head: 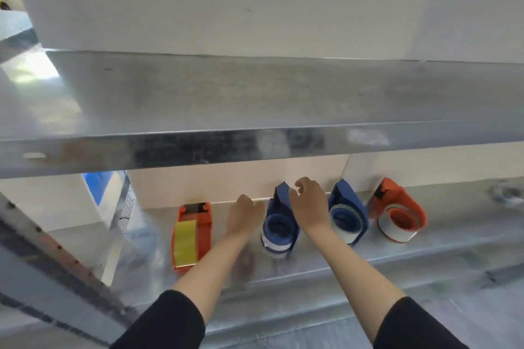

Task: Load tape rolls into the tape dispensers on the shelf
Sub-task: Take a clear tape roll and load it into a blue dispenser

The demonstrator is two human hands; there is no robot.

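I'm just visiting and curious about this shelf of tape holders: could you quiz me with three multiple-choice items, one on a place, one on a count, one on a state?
1. Which dispenser stands between the hands?
A. the left blue dispenser
B. an orange one
C. none

2. How many dispensers stand on the lower shelf?
A. two
B. three
C. four

3. The orange dispenser on the left carries:
A. white tape
B. yellow tape
C. nothing

Answers: 1 A, the left hand and right hand flank it. 2 C, two orange and two blue. 3 B, a yellow band covers its top.
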